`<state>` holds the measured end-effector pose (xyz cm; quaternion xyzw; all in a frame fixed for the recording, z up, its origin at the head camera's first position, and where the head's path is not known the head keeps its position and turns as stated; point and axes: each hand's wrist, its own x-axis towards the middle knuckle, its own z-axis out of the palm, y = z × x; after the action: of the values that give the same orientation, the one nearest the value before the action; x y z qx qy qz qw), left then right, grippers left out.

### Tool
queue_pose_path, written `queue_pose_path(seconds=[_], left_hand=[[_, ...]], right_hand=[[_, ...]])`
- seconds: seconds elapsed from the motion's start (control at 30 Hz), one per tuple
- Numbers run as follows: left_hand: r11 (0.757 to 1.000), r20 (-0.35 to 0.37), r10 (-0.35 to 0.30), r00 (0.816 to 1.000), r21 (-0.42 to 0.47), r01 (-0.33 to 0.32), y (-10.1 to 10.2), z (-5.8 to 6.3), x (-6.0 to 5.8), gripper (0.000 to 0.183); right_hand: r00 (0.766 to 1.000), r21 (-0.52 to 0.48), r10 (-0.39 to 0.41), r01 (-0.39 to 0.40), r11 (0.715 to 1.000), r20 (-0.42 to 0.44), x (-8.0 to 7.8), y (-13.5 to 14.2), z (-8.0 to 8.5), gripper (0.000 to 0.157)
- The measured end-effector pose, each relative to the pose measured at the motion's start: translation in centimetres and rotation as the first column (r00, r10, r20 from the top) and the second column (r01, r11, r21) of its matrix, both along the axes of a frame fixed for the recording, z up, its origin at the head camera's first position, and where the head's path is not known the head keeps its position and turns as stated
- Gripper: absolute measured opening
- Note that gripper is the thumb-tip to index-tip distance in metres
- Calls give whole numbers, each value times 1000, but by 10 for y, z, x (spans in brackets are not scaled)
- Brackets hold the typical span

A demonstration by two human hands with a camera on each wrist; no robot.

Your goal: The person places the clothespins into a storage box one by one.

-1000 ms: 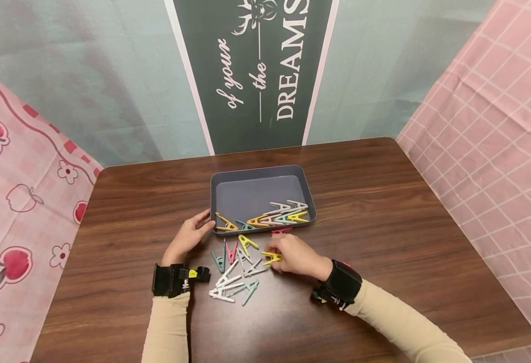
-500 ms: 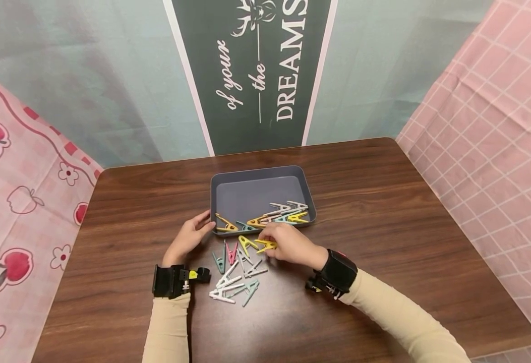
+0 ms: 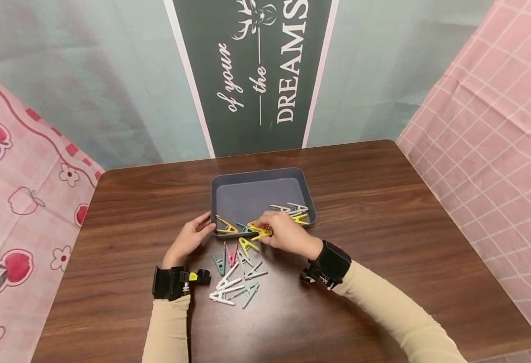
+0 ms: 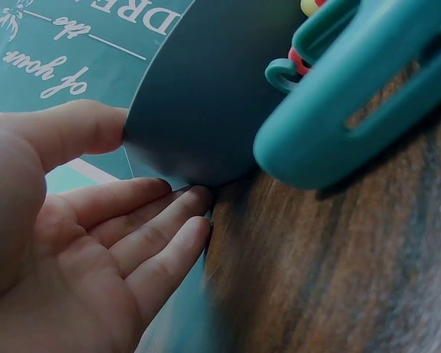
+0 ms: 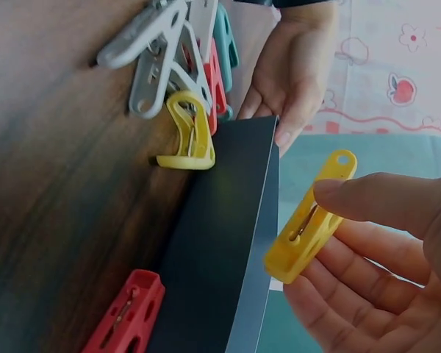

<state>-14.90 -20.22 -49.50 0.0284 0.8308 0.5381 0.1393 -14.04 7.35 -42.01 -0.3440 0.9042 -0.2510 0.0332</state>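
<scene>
Between thumb and fingers, my right hand (image 3: 289,235) pinches a yellow clothespin (image 5: 287,256). In the head view it is over the near rim of the dark grey tray (image 3: 258,195); the right wrist view shows it beside the tray wall. My left hand (image 3: 188,243) touches the tray's near left corner, its fingers straight and its thumb against the rim in the left wrist view. Inside the tray lie several clothespins, among them an orange one (image 3: 227,226) and white ones (image 3: 297,207); my right hand hides some of them.
On the wooden table (image 3: 360,201), several loose clothespins lie in front of the tray: a yellow one (image 3: 247,246), a pink-red one (image 3: 231,255), a dark green one (image 3: 220,264), white ones (image 3: 222,295) and a mint one (image 3: 250,292). Another red clothespin (image 5: 128,312) lies by the tray wall.
My right hand has carried the yellow clothespin from the table, forward and left, up to the tray's near rim. The left hand and the tray have stayed in place.
</scene>
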Motion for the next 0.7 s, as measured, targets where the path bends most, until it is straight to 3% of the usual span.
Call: queue_pose_path(seconds=[0.7], left_hand=[[1000,16,5,1000,-11,-5,0,1,1,57]], right_hand=[[993,-20,-112,111,994,-33,-43,-9,-15,24]])
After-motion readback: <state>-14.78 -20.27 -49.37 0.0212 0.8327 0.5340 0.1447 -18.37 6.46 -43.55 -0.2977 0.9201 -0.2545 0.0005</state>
